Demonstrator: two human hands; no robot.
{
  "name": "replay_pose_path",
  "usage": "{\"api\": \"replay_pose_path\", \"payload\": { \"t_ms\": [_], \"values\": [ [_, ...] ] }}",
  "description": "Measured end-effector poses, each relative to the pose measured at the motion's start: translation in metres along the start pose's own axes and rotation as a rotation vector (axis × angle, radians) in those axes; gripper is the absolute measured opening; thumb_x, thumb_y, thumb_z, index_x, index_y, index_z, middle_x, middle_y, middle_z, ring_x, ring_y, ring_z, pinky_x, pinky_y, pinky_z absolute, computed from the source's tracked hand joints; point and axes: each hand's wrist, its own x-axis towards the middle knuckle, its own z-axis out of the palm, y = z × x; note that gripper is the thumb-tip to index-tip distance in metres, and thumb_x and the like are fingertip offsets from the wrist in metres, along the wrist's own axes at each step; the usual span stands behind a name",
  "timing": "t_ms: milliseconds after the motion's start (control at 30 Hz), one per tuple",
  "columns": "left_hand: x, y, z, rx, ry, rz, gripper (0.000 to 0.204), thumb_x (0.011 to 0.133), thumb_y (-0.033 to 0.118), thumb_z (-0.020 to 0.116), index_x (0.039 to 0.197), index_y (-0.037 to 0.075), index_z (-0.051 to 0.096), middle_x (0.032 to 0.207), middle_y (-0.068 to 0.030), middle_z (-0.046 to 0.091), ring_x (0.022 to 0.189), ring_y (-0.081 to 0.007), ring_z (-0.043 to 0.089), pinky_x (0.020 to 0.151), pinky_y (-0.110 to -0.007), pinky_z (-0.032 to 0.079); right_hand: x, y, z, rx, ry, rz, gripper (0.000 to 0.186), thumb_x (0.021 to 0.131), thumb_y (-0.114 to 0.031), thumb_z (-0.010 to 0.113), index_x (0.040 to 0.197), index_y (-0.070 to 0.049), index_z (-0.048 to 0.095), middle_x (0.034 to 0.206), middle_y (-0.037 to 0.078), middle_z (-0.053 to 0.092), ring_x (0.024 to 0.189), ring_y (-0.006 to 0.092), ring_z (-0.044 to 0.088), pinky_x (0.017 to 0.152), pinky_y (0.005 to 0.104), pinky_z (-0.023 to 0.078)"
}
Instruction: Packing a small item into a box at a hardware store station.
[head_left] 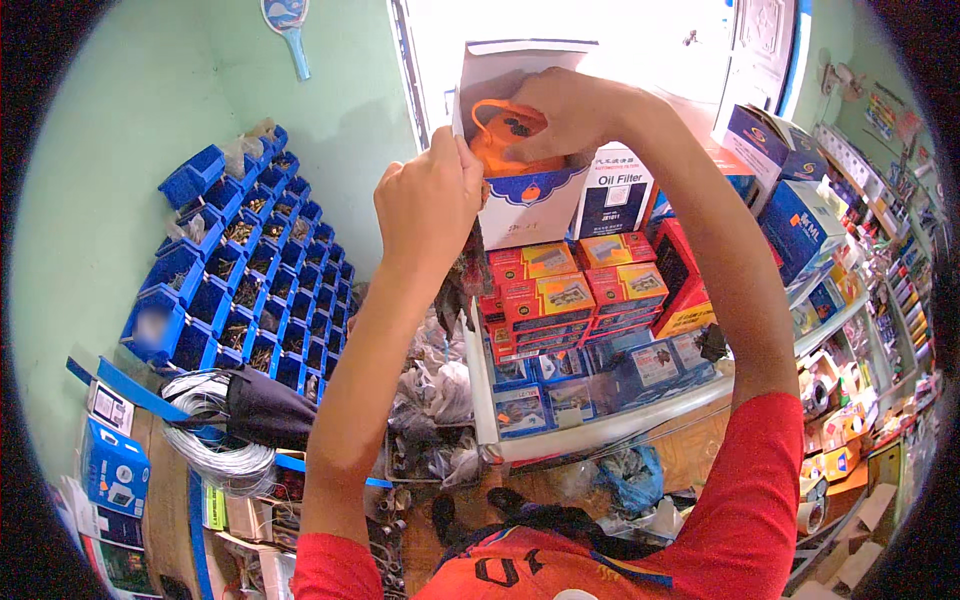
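White box [530, 205], blue trim, flap up; right hand [565, 110] grip pinching orange part [495, 140]; left hand [430, 200] grip clamping box edge.

I see a white shelf [590, 428] in front of me, its curved front edge running from lower left up to the right. On it lie flat blue boxes [560, 392] in a row along the front, and behind them stacks of red-and-orange boxes [570, 295]. A dark blue and white carton [613, 193] stands upright behind those stacks, with bigger blue cartons [800, 225] off to the right. On the green wall to my left hangs a rack of blue bins [250, 260], most of them holding small parts. Below it, on a wooden bench [160, 470], rest a coil of wire [215, 440] and a small blue box [112, 470].
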Motion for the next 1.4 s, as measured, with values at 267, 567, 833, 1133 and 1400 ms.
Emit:
{"api": "replay_pose_path", "payload": {
  "t_ms": [267,567,833,1133,1400],
  "values": [
    [0.0,0.002,-0.001,0.001,-0.007,-0.012,0.023,0.102,0.023,0.055,0.095,0.003,0.063,0.069,-0.0209,0.069,0.065,-0.0442,0.07,0.06,-0.056,0.055,-0.01,0.001,0.0,-0.088,0.15,-0.114,0.059,0.086,-0.053,0.078,0.092,0.004,0.064,0.084,0.018,0.066,0.078,0.0287,0.064,0.074,0.0417,0.053],
    [0.003,0.004,0.004,-0.013,0.011,-0.028,0.021,0.102,0.022,0.056,0.095,0.002,0.062,0.071,-0.0188,0.071,0.065,-0.0413,0.071,0.063,-0.052,0.056,-0.026,0.036,-0.027,0.039,0.488,-0.258,0.055,0.097,-0.044,0.074,0.129,0.0,0.065,0.097,0.014,0.071,0.09,0.022,0.066,0.084,0.0372,0.053],
    [0.006,0.004,0.009,-0.042,-0.014,-0.064,0.022,0.102,0.023,0.056,0.095,0.002,0.062,0.073,-0.0197,0.072,0.068,-0.0426,0.071,0.064,-0.054,0.056,-0.018,0.064,-0.022,0.28,0.505,-0.218,0.052,0.102,-0.042,0.069,0.134,-0.001,0.067,0.113,0.01,0.074,0.101,0.0197,0.065,0.094,0.0355,0.052],
    [0.018,-0.003,0.011,-0.106,-0.143,-0.252,0.027,0.101,0.027,0.054,0.108,0.004,0.066,0.081,-0.0258,0.072,0.079,-0.0485,0.072,0.073,-0.058,0.057,-0.037,0.057,-0.012,0.574,0.723,-0.175,0.062,0.105,-0.056,0.059,0.114,0.003,0.073,0.095,0.006,0.072,0.094,0.0124,0.065,0.086,0.0301,0.051],
    [0.017,-0.011,0.019,-0.206,-0.221,-0.327,0.033,0.098,0.026,0.055,0.123,0.008,0.069,0.094,-0.0241,0.076,0.091,-0.0481,0.072,0.08,-0.057,0.057,-0.031,0.053,0.024,0.906,0.868,-0.099,0.06,0.107,-0.052,0.056,0.118,0.003,0.074,0.1,0.006,0.074,0.095,0.0129,0.065,0.092,0.0297,0.049]
  ]
}}
